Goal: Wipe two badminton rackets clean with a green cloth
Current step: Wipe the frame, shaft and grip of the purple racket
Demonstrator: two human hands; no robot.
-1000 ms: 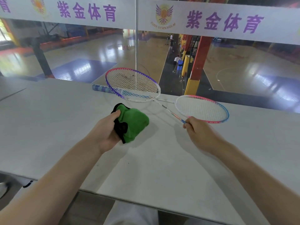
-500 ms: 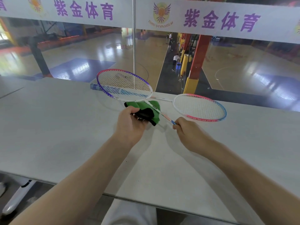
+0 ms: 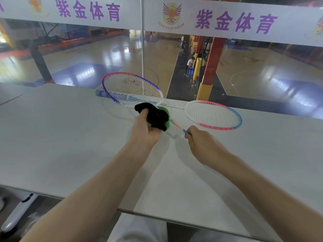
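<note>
Gripping the green cloth [image 3: 164,117] around the raised racket's [image 3: 132,89] shaft, your left hand [image 3: 146,131] wipes; your right hand [image 3: 201,142] clasps its handle above the desk [image 3: 70,137]; the second racket [image 3: 213,114] lies near the far edge.

Two badminton rackets show: one with a purple and pink frame [image 3: 132,89] at upper centre, one with a white, pink and blue frame [image 3: 214,114] to its right. One green cloth with a black side [image 3: 157,117] sits mid-frame. Two hands are in view, the left hand [image 3: 146,132] and the right hand [image 3: 202,142]. One grey worktop [image 3: 61,137] fills the middle of the frame. Two white banners with purple characters cross the top, one at upper left [image 3: 87,11] and one at upper right [image 3: 236,21].
</note>
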